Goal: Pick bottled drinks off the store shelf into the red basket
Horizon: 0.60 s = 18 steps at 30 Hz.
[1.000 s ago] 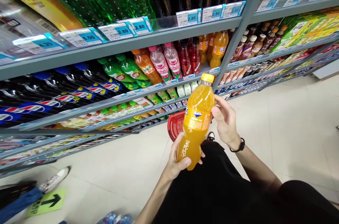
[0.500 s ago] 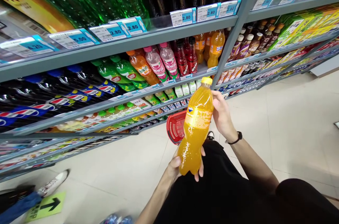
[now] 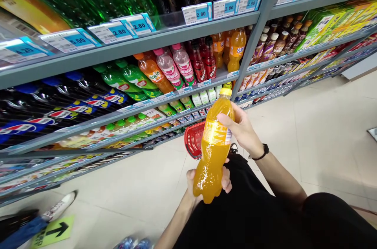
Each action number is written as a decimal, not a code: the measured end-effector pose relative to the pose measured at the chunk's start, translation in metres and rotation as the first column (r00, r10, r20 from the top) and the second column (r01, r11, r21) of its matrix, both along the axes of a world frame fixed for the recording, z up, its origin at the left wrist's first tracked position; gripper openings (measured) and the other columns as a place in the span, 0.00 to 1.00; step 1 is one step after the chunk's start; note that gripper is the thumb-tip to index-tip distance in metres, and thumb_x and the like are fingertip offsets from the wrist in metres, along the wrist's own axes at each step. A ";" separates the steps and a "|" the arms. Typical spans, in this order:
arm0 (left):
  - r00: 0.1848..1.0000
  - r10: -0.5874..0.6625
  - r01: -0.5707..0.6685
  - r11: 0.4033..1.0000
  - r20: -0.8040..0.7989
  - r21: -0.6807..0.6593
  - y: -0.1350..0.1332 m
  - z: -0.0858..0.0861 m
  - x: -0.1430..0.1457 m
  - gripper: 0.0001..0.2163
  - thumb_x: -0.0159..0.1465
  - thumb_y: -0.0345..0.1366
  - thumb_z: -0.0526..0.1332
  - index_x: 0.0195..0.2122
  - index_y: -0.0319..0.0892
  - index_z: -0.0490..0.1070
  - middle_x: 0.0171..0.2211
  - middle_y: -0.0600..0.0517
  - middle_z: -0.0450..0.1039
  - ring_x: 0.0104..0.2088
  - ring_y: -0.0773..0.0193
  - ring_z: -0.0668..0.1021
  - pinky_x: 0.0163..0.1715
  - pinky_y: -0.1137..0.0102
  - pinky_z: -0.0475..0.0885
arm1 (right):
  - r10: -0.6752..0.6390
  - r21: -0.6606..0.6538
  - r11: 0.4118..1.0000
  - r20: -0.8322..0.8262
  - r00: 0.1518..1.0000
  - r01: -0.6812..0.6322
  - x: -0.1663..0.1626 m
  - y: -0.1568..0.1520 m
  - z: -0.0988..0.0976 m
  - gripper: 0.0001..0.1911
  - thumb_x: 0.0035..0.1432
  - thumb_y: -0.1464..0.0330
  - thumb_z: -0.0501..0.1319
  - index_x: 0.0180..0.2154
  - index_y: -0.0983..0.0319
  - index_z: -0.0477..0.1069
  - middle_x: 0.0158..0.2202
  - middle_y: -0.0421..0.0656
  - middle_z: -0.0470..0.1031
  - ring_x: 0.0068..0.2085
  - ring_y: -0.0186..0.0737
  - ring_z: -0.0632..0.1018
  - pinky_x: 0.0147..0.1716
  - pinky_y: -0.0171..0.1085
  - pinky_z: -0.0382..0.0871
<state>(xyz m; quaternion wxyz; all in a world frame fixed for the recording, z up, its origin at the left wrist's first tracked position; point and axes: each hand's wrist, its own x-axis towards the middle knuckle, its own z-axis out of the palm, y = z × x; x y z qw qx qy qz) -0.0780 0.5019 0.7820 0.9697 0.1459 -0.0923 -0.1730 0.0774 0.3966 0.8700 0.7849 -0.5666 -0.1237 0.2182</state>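
Note:
I hold an orange soda bottle (image 3: 213, 151) with a yellow cap upright in front of me, tilted slightly right. My left hand (image 3: 206, 180) cups its base from behind, fingers showing on both sides. My right hand (image 3: 241, 129) grips the bottle's upper part at the label, thumb across the front; a black band sits on that wrist. The label's printed back faces me. Behind the bottle stands a grey shelf unit (image 3: 165, 41) full of drinks.
A red shopping basket (image 3: 194, 139) sits on the tiled floor by the shelf foot. Shelves carry green, dark cola, pink, red and orange bottles with price tags. Another person's white shoe (image 3: 57, 206) and a green floor arrow (image 3: 53, 230) lie at lower left.
The bottle has turned in my hands, so the logo has rotated away and the printed back of the label faces me. My right thumb moved across its front. The bottle dropped slightly.

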 end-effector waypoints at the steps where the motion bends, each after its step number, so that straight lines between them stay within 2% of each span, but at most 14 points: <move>1: 1.000 -0.002 0.002 1.000 -0.005 0.006 0.001 0.000 0.000 0.37 0.61 0.62 0.62 0.61 0.38 0.76 0.31 0.48 0.72 0.31 0.62 0.70 0.35 0.66 0.70 | -0.012 -0.023 1.000 -0.007 1.000 0.012 -0.001 0.001 0.002 0.25 0.56 0.49 0.75 0.44 0.58 0.73 0.41 0.41 0.80 0.39 0.39 0.80 0.39 0.38 0.78; 6: 0.999 -0.033 0.034 0.999 -0.029 0.042 0.006 0.000 -0.001 0.39 0.59 0.60 0.63 0.63 0.34 0.75 0.41 0.43 0.73 0.36 0.61 0.71 0.39 0.65 0.68 | -0.024 -0.047 0.999 -0.031 0.999 0.023 -0.003 0.004 0.004 0.26 0.55 0.48 0.75 0.43 0.59 0.74 0.40 0.42 0.79 0.37 0.38 0.79 0.38 0.38 0.77; 11: 0.998 -0.037 0.038 0.999 -0.051 0.023 0.009 0.000 -0.001 0.40 0.59 0.60 0.63 0.62 0.31 0.75 0.40 0.44 0.71 0.37 0.61 0.69 0.39 0.65 0.68 | -0.057 -0.062 0.997 -0.022 0.998 0.055 -0.003 0.006 0.004 0.27 0.55 0.47 0.75 0.43 0.59 0.73 0.39 0.41 0.78 0.37 0.38 0.78 0.37 0.38 0.76; 18: 0.994 -0.004 0.014 0.995 -0.107 0.095 0.006 -0.004 0.002 0.40 0.56 0.62 0.63 0.60 0.33 0.75 0.39 0.42 0.74 0.38 0.56 0.71 0.38 0.62 0.68 | -0.048 -0.068 0.996 0.009 0.999 0.049 -0.002 0.004 0.006 0.26 0.56 0.47 0.74 0.43 0.59 0.73 0.39 0.42 0.79 0.37 0.39 0.79 0.37 0.38 0.77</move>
